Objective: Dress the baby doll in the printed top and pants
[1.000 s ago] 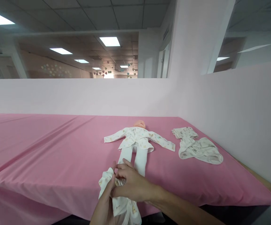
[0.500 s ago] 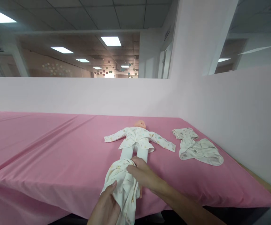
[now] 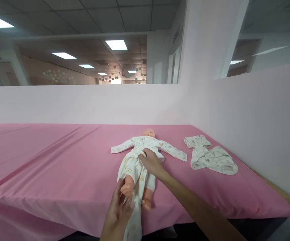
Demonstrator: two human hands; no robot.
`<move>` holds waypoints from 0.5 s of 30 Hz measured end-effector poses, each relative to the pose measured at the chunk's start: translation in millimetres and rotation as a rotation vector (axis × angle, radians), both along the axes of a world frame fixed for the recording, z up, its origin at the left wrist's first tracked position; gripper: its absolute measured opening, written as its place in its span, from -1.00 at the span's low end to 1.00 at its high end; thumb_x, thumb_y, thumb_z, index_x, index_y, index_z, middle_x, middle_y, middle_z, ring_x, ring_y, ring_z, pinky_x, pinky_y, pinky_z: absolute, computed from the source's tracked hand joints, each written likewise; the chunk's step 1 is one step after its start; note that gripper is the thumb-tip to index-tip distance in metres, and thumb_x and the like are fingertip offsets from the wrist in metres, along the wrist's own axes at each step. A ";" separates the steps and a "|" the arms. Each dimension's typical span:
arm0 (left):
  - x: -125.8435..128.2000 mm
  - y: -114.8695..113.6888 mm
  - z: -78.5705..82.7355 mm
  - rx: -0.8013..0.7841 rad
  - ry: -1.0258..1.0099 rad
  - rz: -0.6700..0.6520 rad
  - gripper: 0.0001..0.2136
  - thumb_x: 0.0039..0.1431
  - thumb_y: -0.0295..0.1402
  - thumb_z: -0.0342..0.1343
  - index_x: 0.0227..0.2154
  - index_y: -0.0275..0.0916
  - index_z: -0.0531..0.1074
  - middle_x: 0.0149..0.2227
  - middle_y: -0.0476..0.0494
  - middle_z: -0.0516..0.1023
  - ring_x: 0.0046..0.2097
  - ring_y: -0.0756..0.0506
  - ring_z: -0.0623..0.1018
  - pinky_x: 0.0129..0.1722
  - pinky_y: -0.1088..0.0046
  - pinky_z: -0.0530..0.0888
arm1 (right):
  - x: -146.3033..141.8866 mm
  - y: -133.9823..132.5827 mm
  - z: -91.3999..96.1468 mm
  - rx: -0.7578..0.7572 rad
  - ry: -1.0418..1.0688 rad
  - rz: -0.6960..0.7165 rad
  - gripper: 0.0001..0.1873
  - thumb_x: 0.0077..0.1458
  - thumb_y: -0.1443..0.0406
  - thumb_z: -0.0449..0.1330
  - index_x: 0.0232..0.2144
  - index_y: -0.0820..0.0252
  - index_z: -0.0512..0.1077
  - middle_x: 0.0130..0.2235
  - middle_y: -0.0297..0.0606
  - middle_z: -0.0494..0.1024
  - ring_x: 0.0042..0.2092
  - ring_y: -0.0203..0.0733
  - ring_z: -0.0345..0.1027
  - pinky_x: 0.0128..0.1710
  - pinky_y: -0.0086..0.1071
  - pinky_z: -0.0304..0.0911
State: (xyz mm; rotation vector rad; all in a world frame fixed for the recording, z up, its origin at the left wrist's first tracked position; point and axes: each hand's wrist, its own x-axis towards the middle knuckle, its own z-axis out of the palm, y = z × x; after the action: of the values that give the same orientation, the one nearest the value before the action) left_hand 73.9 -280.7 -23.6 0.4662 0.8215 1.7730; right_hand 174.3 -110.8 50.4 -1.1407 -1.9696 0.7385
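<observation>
A baby doll (image 3: pixel 149 133) lies on its back, head toward the wall, in a white patterned long-sleeved top (image 3: pixel 148 143). White patterned pants (image 3: pixel 128 164) are drawn over one of its legs up to the hip, and their other leg hangs down loose between the doll's legs. My right hand (image 3: pixel 152 162) pinches the waistband near the doll's middle. My left hand (image 3: pixel 118 209) cups the doll's foot (image 3: pixel 127 188) at the left, thumb in front and fingers behind. The doll's other foot (image 3: pixel 147 201) lies bare at the right, below a white legging.
A pink sheet (image 3: pixel 67 167) covers the table, whose front edge runs just below the doll's feet. To the right lies a crumpled white patterned garment (image 3: pixel 210 157). A white wall (image 3: pixel 84 105) with windows stands behind, and another wall borders the right side.
The pants have moved up the doll's leg, and its foot now shows out of the cuff. My right hand has risen with the waistband; my left hand has shifted from the bunched cloth to the foot.
</observation>
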 end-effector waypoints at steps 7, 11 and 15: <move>17.2 25.7 -1.1 -0.050 0.363 0.307 -0.42 -0.10 -0.43 0.40 0.04 -0.15 0.39 0.11 -0.12 0.42 0.19 -0.18 0.36 0.08 0.52 0.36 | -16.3 5.6 -4.3 0.020 0.005 0.080 -0.88 0.09 0.26 0.08 -0.31 0.15 0.34 -0.26 -0.30 0.47 -0.20 -0.17 0.32 -0.21 -0.32 0.17; -3.9 27.5 -3.4 -0.097 0.707 0.363 -0.54 0.00 -0.28 0.33 -0.01 -0.20 0.41 0.03 -0.15 0.48 0.14 -0.23 0.40 0.12 0.37 0.33 | 11.8 -32.0 -15.0 0.142 0.034 0.006 -0.71 0.13 0.14 0.14 -0.15 0.17 0.34 -0.09 -0.18 0.42 -0.04 -0.08 0.29 -0.07 -0.25 0.19; -22.9 26.8 -9.1 -0.173 0.877 0.337 -0.48 0.09 -0.14 0.19 0.10 -0.19 0.33 0.06 -0.19 0.47 0.11 -0.27 0.44 0.05 0.23 0.41 | 51.7 -92.4 -40.4 0.124 0.065 -0.134 -0.74 0.21 0.10 0.05 -0.33 0.16 0.36 -0.27 -0.24 0.48 -0.20 -0.15 0.34 -0.19 -0.32 0.22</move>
State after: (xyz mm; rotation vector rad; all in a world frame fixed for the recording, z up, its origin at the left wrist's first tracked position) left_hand 51.0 -253.9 -32.7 1.0684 1.7268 1.7562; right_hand 226.0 -203.2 10.0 -1.1466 -1.8392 0.5681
